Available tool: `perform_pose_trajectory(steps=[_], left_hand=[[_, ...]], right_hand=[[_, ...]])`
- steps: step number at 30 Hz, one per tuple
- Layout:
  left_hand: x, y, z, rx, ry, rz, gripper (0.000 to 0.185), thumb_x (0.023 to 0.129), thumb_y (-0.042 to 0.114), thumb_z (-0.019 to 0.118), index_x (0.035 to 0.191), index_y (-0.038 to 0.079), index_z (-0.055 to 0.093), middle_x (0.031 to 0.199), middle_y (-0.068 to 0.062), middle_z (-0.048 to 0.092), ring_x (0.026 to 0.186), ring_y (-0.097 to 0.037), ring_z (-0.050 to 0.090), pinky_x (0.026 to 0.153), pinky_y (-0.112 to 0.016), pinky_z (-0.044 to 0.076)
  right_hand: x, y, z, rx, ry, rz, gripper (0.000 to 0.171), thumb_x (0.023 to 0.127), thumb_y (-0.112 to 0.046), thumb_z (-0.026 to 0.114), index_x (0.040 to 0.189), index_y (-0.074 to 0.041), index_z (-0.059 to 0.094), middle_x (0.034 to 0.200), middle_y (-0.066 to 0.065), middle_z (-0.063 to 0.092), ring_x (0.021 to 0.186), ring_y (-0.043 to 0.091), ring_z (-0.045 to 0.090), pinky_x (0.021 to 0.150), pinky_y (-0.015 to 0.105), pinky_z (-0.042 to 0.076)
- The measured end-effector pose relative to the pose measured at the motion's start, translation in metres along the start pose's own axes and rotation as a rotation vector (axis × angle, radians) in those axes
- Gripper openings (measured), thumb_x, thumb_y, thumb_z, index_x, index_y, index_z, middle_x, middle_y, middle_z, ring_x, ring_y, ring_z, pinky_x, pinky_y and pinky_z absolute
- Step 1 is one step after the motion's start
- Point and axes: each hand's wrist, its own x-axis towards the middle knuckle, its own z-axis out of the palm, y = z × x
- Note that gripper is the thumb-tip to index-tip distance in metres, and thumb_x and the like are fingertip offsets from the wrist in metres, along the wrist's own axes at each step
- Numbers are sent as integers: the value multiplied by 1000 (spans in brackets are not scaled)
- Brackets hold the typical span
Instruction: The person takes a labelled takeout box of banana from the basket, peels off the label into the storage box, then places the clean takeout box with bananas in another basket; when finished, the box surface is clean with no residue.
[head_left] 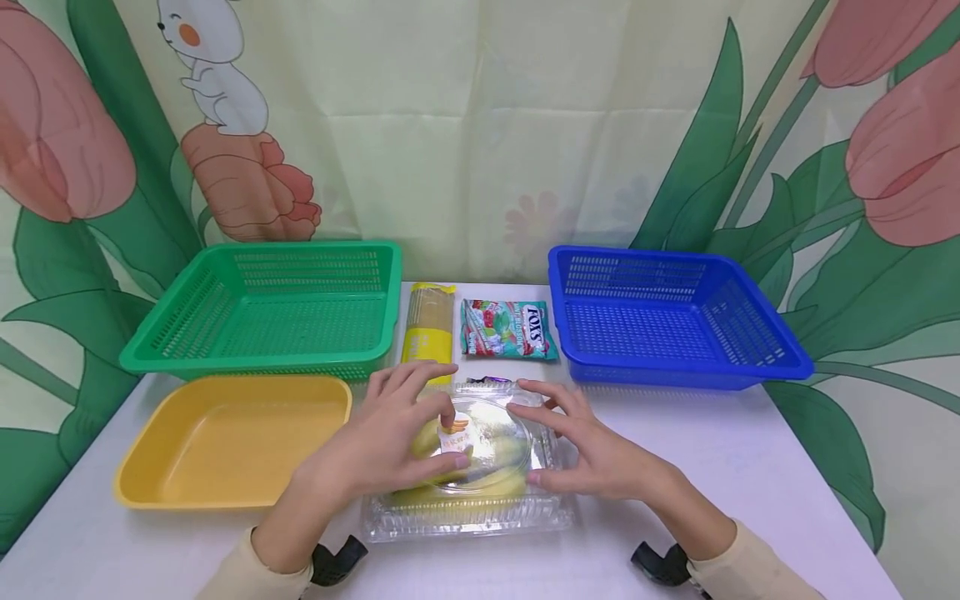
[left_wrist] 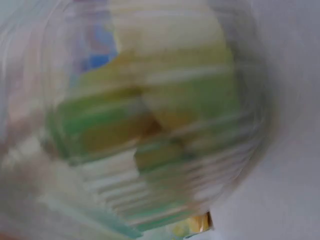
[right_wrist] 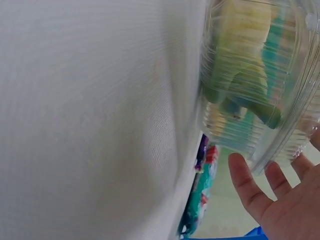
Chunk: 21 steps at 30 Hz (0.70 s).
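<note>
A white desk (head_left: 750, 467) stands before a curtain printed with big tulips and leaves. On its near middle the person's left hand (head_left: 390, 442) lies over the domed lid of a clear plastic clamshell box (head_left: 468, 508), fingers spread and lightly bent across the top; the right hand (head_left: 592, 450) meets the box's right side with fingers splayed and nearly straight, the fingertips at the lid's edge. Neither hand closes round it. The box sits flat on the desk between the two hands, ribbed at its rim, with yellow-green bananas (head_left: 495, 487) inside and a small label (head_left: 453, 437) on the lid (the left wrist view is too blurred to add anything).

Just left of the box lies a yellow tray (head_left: 150, 475), behind that a green basket (head_left: 187, 350). A blue basket (head_left: 780, 358) stands at the right rear. Between the baskets lie a yellow packet of spaghetti (head_left: 427, 329) and a teal bag of sweets (head_left: 508, 329), just beyond the box. Bare desk shows to the right of the box and along the near edge.
</note>
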Motion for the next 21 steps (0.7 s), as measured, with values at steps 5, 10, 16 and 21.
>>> perform_pose_trajectory(steps=[5,10,16,21], left_hand=[[2,2,7,41,20,14,36,86,67,71,89,33,58,152,0,50,142,-22,40,111,-59,29],[1,3,10,27,16,12,34,85,64,75,86,34,58,150,2,51,137,-20,47,110,-57,27],[1,3,13,0,6,30,31,86,60,76,83,35,57,150,3,50,137,-21,48,112,-58,25],[2,2,13,-32,-3,40,25,91,50,73,80,36,55,152,1,46,141,-24,41,113,-58,24]], right_hand=[[-1,-1,0,6,-13,-4,73,91,-45,77,155,-33,45,169,-6,17,151,36,13,103,71,40],[-1,-1,0,-6,-30,-18,72,93,-44,75,157,-34,43,170,-6,15,152,38,9,107,78,30],[-1,-2,0,4,-34,2,73,92,-44,75,157,-34,42,170,-9,13,153,40,6,109,80,24],[-2,-3,0,10,-34,7,73,92,-43,75,157,-32,43,170,-9,12,153,39,6,109,79,25]])
